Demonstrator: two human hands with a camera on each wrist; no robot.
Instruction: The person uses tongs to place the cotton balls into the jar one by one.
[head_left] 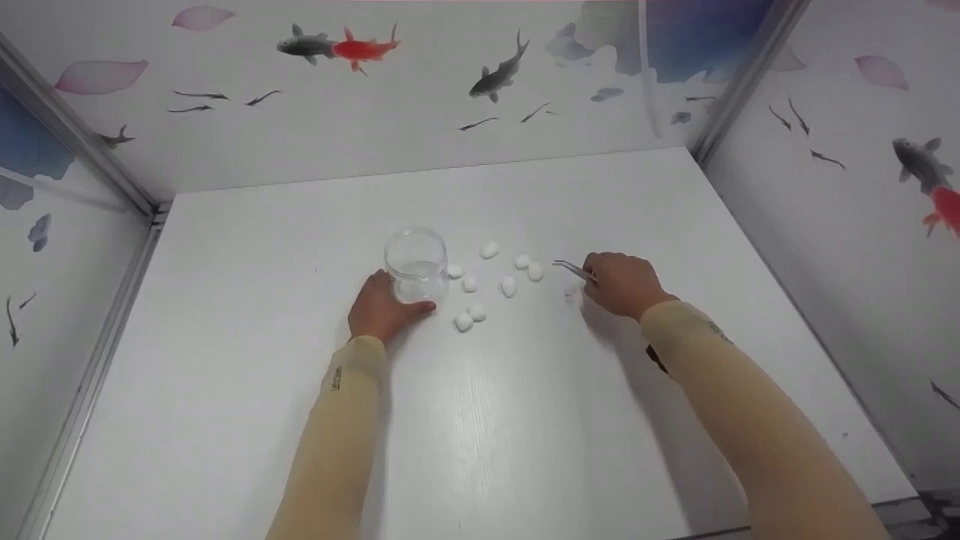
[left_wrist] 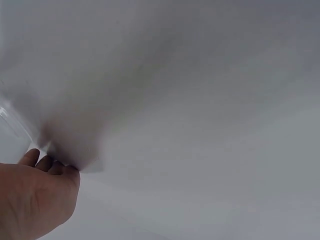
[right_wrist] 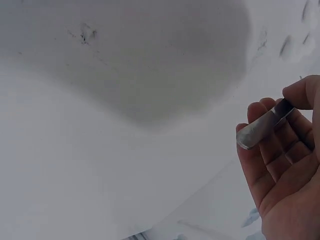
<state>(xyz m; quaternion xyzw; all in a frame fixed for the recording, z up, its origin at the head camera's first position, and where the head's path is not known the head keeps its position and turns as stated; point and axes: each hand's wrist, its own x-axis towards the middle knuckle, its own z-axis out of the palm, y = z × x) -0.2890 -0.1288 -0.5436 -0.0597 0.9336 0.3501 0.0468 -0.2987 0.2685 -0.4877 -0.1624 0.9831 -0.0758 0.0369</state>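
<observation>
Your left grip [head_left: 381, 309] curls around a clear jar [head_left: 417, 259] on the white tabletop [head_left: 450, 435] while your right grip [head_left: 621, 285] holds tweezers [head_left: 574, 268]. Work appears barely begun: white balls [head_left: 508, 286] lie loose between your two grips, and none shows inside the jar. The tweezers' tips point toward the nearest ball, apart from it.

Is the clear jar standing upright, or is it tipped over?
The jar stands upright: its round mouth shows above its base; the left hand holds its side.
</observation>
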